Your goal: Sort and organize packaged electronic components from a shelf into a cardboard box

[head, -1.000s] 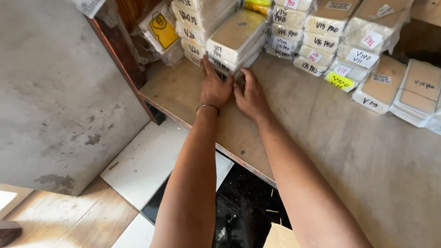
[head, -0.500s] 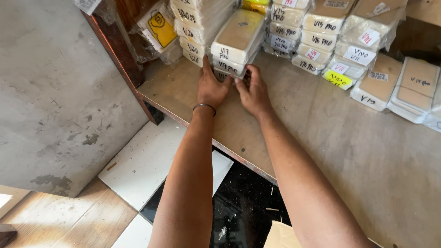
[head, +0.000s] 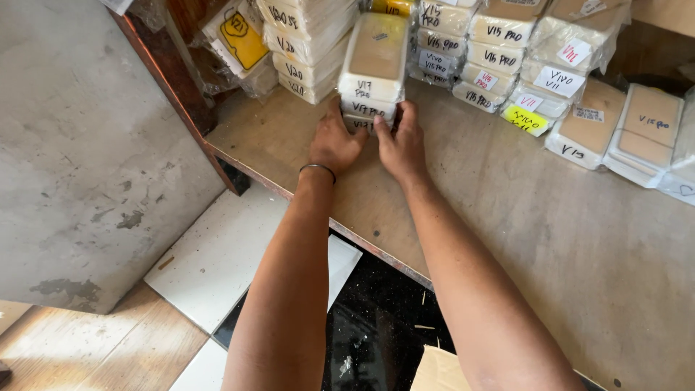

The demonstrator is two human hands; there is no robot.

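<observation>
A small stack of plastic-wrapped white packets (head: pixel 373 69), tan on top and hand-labelled on the near ends, is stood on the wooden surface (head: pixel 507 217) near its front-left part. The stack is gripped at its base from both sides: the left hand (head: pixel 334 141), a thin bangle (head: pixel 318 169) worn on its wrist, is pressed against the stack's left lower corner with the fingers curled onto it, and the right hand (head: pixel 400 145) is set against the right lower corner, its fingers likewise closed on the bottom packets. The two hands are held close together, almost touching. Just behind and to the left, taller piles of similar packets (head: pixel 308 36) are leaned against a dark wooden post (head: pixel 174 87), with a yellow-faced packet (head: pixel 239 36) beside them. To the right, more wrapped packets (head: pixel 521 51) are ranged in rows, some flat, well apart from the hands. Below the surface edge, white and black floor tiles (head: pixel 217 268) are seen.
</observation>
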